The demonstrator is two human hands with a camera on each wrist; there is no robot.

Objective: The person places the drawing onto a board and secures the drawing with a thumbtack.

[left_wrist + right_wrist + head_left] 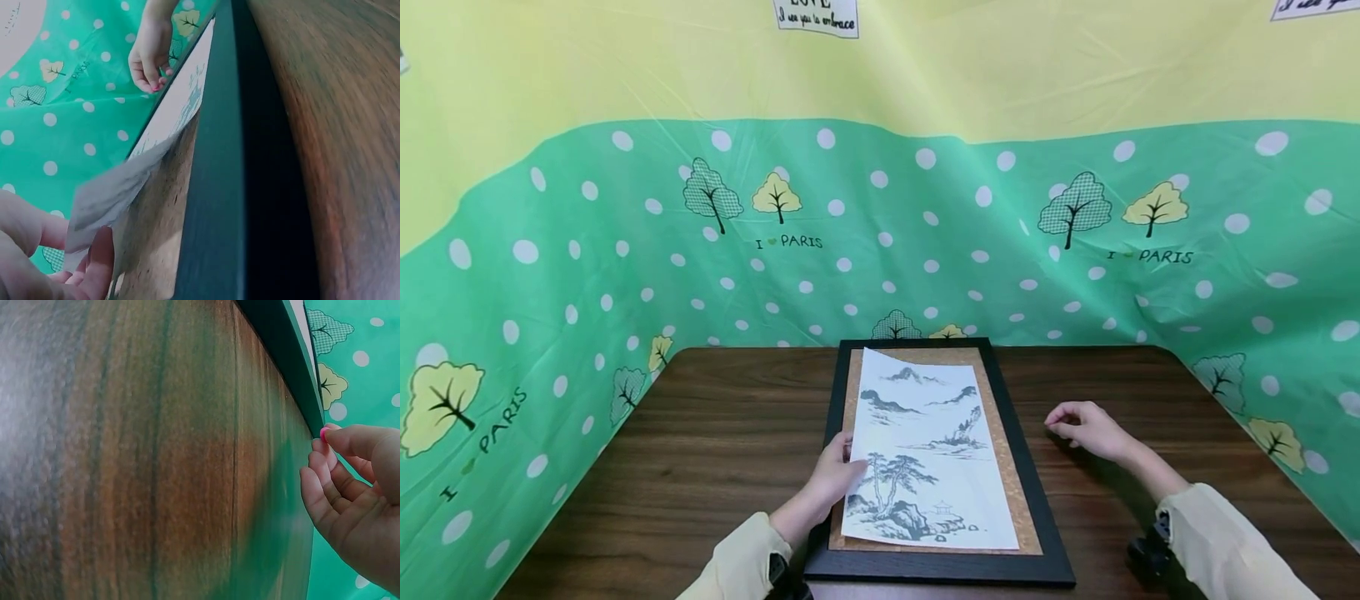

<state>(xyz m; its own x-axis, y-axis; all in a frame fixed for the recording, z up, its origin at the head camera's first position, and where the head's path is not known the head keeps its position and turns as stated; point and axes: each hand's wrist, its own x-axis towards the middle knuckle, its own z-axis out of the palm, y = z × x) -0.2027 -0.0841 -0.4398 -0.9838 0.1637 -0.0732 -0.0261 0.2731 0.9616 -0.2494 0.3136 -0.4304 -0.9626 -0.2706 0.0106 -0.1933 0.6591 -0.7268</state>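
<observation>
White paper landscape print (927, 454), long axis up-frame
Your left hand (835, 473) pinches it; right hand (1092, 430), frame right, a small pink object (324, 434).

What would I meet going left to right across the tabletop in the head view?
Left hand, sheet with the landscape picture, right side of the black frame, right hand.

A dark brown wood-grain table (730, 442) with rounded far corners stands before a hanging yellow-and-green fabric sheet (895, 225), which bears whitish dots (825, 138), checked green trees (709, 193), plain yellow trees (777, 193) and black "PARIS" lettering (801, 242).
</observation>
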